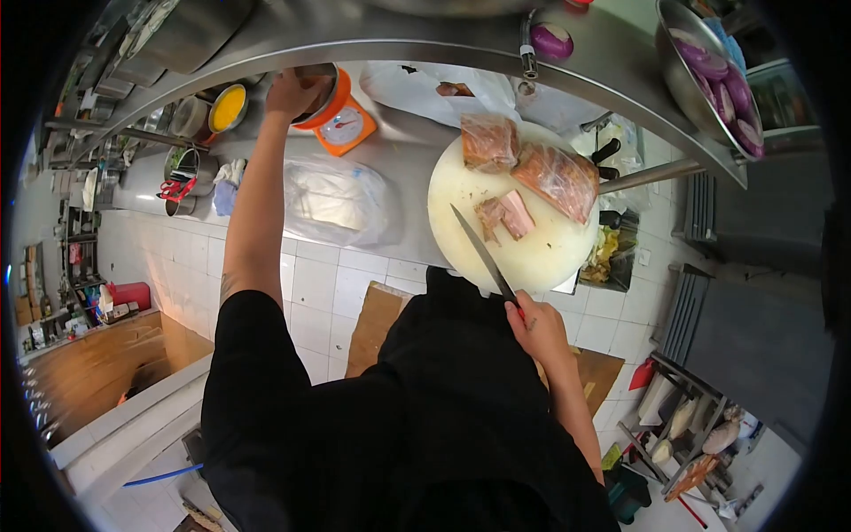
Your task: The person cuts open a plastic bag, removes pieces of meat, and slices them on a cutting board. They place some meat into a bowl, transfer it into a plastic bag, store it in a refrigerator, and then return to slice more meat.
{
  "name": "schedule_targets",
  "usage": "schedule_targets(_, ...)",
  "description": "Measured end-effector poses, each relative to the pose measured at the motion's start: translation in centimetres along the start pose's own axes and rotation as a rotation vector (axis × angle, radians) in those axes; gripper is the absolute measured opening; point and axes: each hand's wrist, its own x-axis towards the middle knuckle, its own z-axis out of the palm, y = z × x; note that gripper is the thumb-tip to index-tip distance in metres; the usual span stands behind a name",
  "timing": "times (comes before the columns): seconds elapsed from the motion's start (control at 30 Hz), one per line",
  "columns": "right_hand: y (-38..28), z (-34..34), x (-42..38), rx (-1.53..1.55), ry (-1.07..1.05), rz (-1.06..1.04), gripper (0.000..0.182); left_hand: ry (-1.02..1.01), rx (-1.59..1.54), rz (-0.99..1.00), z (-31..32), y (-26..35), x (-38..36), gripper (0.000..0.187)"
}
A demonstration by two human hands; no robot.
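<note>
My right hand (539, 330) is closed around the handle of a long kitchen knife (483, 252), whose blade lies over the near side of a round white cutting board (452, 182). Just beyond the blade are cut pieces of pork belly (516, 213). Two larger plastic-wrapped blocks of meat, one at the back (489, 142) and one to the right (557, 180), rest on the same board. Far forward on the left, my left hand (297, 94) is at a dark metal bowl (324, 92) on an orange kitchen scale (344, 127); its fingertips are hidden in or behind the bowl.
A clear bag with something white (324, 199) lies on the steel counter (409, 177). Behind stands a bowl of yellow liquid (228, 107). Overhead runs a steel shelf (425, 55) with red onions (551, 41). A bin of scraps (610, 257) sits right of the board.
</note>
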Motion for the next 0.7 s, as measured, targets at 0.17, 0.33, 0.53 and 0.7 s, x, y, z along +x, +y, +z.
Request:
schedule_targets(0.17,-0.4,0.4,1.9,0.007,-0.014,-0.020,0.019,-0.177,-0.158,-0.046,-2.0,0.2,-0.4,0.083)
schedule_targets(0.33,1.5,0.2,3.0,0.034,-0.088,0.003,0.019,-0.068,-0.969,-0.302,-8.2,6.6,-7.6,0.057)
schedule_targets(0.53,2.9,-1.2,2.9,0.041,-0.071,0.150,0.017,-0.455,-1.371,-0.645,-5.2,28.3,-27.8,0.044)
schedule_targets(0.7,2.2,-0.5,2.7,-0.033,-0.032,0.001,0.016,-0.043,-0.437,0.104,0.3,30.0,-32.4,0.036)
